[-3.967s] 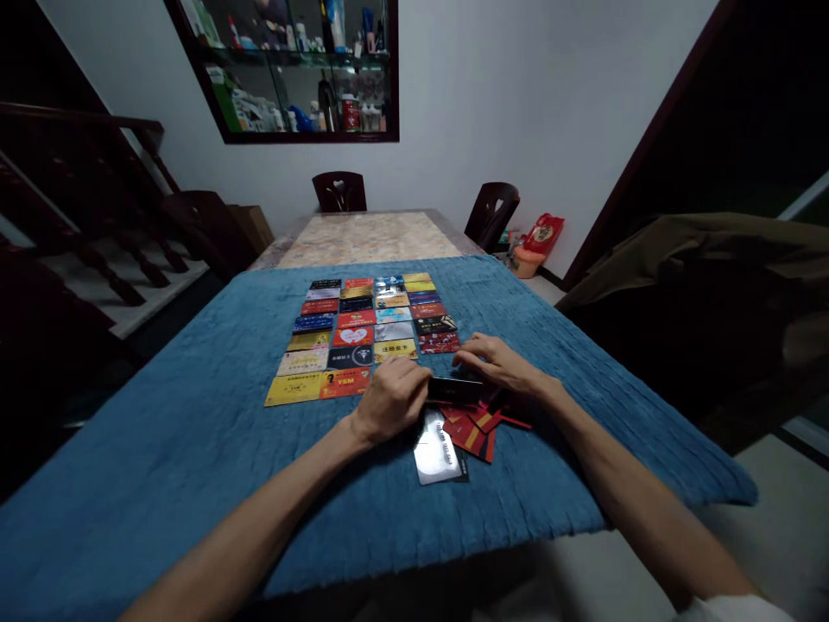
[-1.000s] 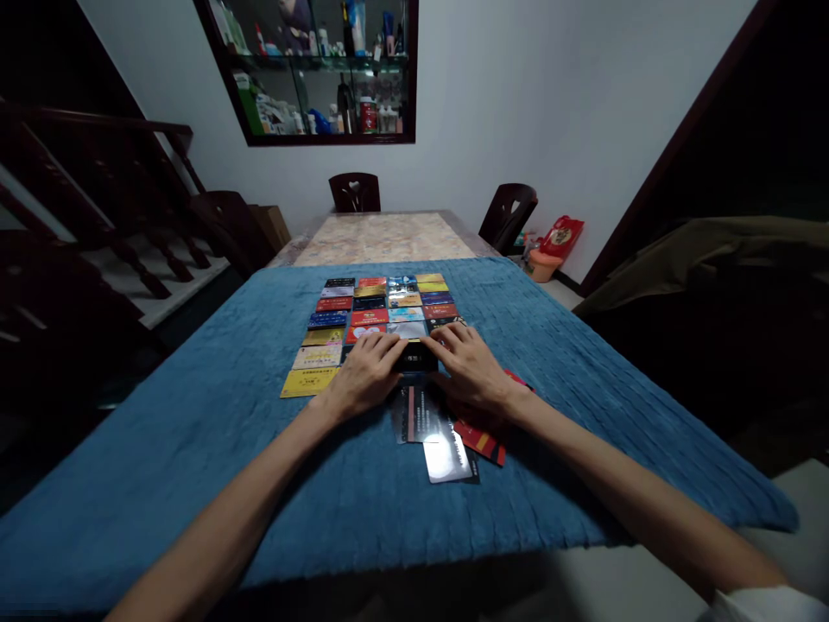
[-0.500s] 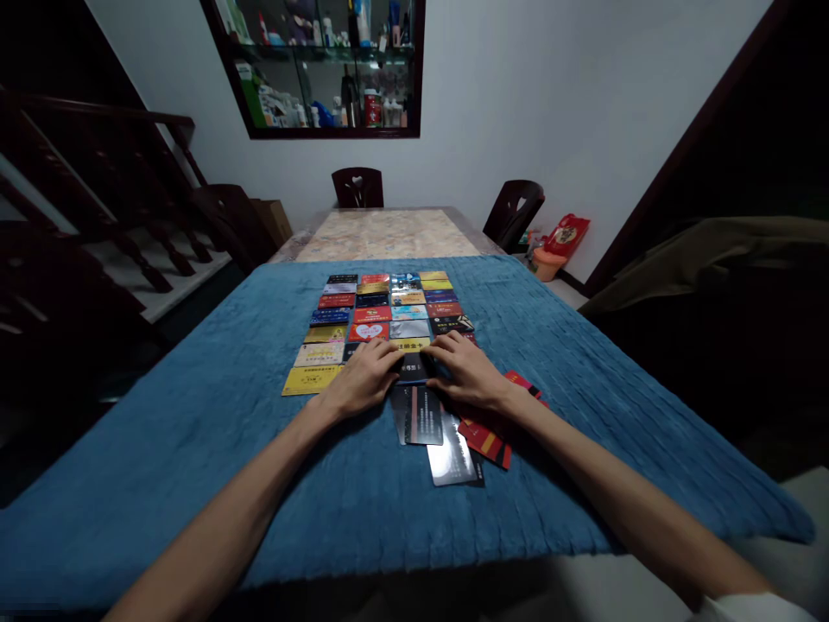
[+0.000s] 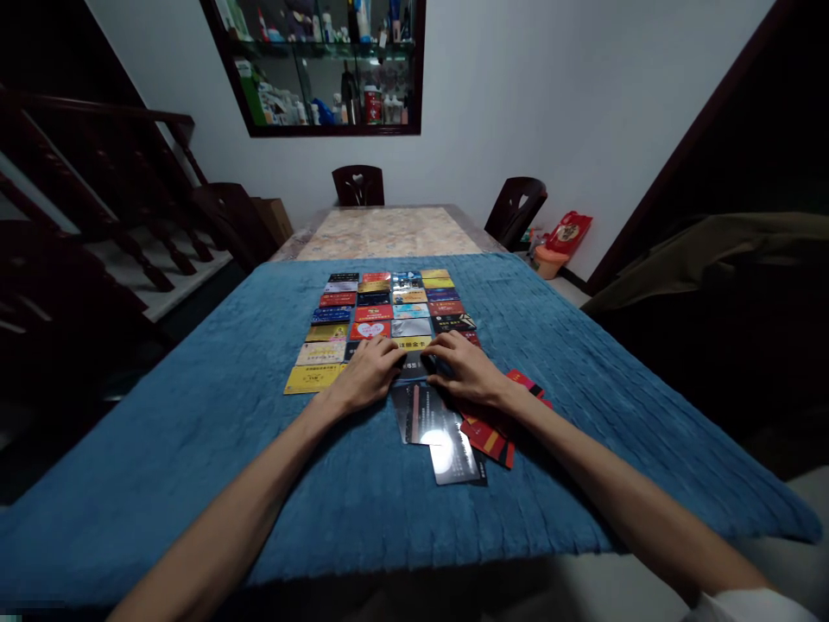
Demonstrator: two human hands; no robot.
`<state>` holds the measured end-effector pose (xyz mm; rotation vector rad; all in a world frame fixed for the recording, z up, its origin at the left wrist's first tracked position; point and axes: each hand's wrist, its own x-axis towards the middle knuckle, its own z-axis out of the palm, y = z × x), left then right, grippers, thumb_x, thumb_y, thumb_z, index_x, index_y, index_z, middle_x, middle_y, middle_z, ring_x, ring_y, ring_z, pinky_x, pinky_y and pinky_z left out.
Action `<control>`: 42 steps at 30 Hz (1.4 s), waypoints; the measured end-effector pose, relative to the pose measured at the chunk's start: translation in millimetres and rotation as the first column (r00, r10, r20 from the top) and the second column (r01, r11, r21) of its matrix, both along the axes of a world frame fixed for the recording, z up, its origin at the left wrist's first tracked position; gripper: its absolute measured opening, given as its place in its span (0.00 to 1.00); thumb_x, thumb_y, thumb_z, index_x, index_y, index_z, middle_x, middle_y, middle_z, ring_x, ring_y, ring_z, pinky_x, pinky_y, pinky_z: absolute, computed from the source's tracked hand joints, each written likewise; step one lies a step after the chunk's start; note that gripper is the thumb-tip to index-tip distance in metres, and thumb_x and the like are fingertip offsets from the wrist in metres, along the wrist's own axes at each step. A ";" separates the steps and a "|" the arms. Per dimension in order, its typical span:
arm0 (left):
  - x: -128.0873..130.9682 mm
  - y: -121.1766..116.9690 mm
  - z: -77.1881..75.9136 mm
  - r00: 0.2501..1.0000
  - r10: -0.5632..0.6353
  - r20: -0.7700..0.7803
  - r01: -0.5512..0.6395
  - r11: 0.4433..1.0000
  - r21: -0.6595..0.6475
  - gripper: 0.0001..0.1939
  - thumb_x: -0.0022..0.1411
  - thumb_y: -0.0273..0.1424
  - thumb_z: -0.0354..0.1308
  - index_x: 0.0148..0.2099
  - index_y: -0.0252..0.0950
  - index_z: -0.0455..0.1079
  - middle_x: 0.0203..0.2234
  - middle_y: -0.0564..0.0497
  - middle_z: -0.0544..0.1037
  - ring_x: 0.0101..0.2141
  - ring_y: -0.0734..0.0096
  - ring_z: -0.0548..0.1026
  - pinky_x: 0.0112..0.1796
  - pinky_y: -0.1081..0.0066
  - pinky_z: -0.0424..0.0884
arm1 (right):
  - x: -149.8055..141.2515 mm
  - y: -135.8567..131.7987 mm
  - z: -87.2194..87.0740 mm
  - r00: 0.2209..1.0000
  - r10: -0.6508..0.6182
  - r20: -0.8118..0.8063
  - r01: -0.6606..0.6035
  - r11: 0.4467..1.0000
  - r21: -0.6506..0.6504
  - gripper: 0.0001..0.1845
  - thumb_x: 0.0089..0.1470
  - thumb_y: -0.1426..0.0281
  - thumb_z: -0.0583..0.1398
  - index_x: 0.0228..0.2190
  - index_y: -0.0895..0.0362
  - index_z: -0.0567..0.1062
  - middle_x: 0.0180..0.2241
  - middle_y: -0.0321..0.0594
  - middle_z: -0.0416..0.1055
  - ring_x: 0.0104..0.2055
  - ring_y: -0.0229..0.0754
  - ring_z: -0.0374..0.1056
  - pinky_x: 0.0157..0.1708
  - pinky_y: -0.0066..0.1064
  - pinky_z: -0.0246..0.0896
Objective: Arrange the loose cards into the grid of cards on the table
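Between my hands a dark card (image 4: 412, 366) lies flat below a yellow card (image 4: 413, 344) with black characters. My left hand (image 4: 369, 371) has its fingers curled at the dark card's left edge. At its right edge, the bent fingers of my right hand (image 4: 461, 366) grip it too. The card is part of a grid of colourful cards, whose left column ends in a yellow card (image 4: 312, 378). Nearer to me are loose dark cards (image 4: 420, 416), a shiny grey card (image 4: 455, 460) and several red cards (image 4: 489, 442), partly under my right forearm.
A blue cloth (image 4: 194, 432) covers the near part of the table, and its marbled top (image 4: 389, 231) shows beyond. Dark chairs (image 4: 357, 186) stand at the far end and on both sides. A glass-shelved cabinet (image 4: 324, 52) is set in the wall.
Both hands stay around the dark card, almost still. The whole view has shifted very slightly, and glare now falls on the loose dark cards.
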<state>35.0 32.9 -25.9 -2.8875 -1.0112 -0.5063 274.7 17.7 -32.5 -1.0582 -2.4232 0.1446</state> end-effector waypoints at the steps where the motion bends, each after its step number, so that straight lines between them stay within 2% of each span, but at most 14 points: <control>1: 0.2 -0.8 0.3 1.000 0.002 -0.008 -0.002 1.000 0.002 0.14 0.67 0.24 0.52 0.54 0.34 0.68 0.46 0.43 0.74 0.48 0.57 0.69 0.48 0.56 0.68 | 0.1 0.2 -0.3 1.000 0.000 0.005 0.000 1.000 -0.003 0.18 0.54 0.69 0.66 0.47 0.57 0.75 0.45 0.49 0.70 0.46 0.50 0.63 0.47 0.47 0.64; 6: 1.0 -5.6 2.2 0.999 0.013 -0.034 -0.013 1.000 0.003 0.14 0.66 0.24 0.53 0.54 0.34 0.69 0.46 0.42 0.74 0.47 0.55 0.69 0.46 0.56 0.67 | 1.2 1.2 -1.1 1.000 0.000 0.010 0.001 0.999 -0.038 0.18 0.53 0.67 0.67 0.46 0.56 0.76 0.45 0.47 0.71 0.46 0.50 0.63 0.47 0.45 0.64; 10: 3.3 -5.2 2.8 1.000 0.017 -0.011 -0.017 1.000 0.014 0.14 0.66 0.24 0.53 0.53 0.34 0.69 0.46 0.42 0.74 0.48 0.55 0.68 0.47 0.56 0.67 | 1.5 3.1 -1.7 1.000 -0.008 -0.025 0.007 1.000 -0.030 0.20 0.52 0.70 0.67 0.47 0.57 0.75 0.46 0.47 0.71 0.47 0.50 0.63 0.48 0.45 0.65; 18: 5.9 -6.6 4.2 0.998 0.029 -0.053 -0.030 0.999 -0.017 0.12 0.67 0.25 0.52 0.51 0.34 0.70 0.45 0.42 0.73 0.46 0.56 0.68 0.46 0.57 0.66 | 1.9 7.9 -3.0 1.000 -0.026 0.000 0.026 0.994 -0.106 0.16 0.53 0.74 0.65 0.45 0.56 0.77 0.45 0.47 0.72 0.47 0.49 0.66 0.49 0.45 0.65; 29: 4.6 -10.2 5.2 0.998 0.006 -0.068 -0.011 0.997 -0.077 0.17 0.68 0.27 0.49 0.57 0.35 0.68 0.46 0.41 0.73 0.47 0.55 0.68 0.47 0.54 0.65 | -0.1 -0.8 0.0 0.997 -0.028 0.069 0.035 0.995 -0.094 0.15 0.57 0.72 0.63 0.47 0.57 0.76 0.46 0.48 0.73 0.47 0.49 0.65 0.49 0.45 0.64; 42: 9.0 -14.7 6.5 0.984 0.057 -0.166 -0.061 0.998 -0.019 0.12 0.70 0.27 0.49 0.52 0.35 0.70 0.46 0.42 0.74 0.46 0.57 0.69 0.45 0.58 0.64 | -2.1 -6.3 -11.5 0.989 -0.118 0.088 0.122 0.992 -0.039 0.14 0.60 0.70 0.61 0.48 0.57 0.76 0.47 0.49 0.71 0.49 0.49 0.65 0.49 0.43 0.65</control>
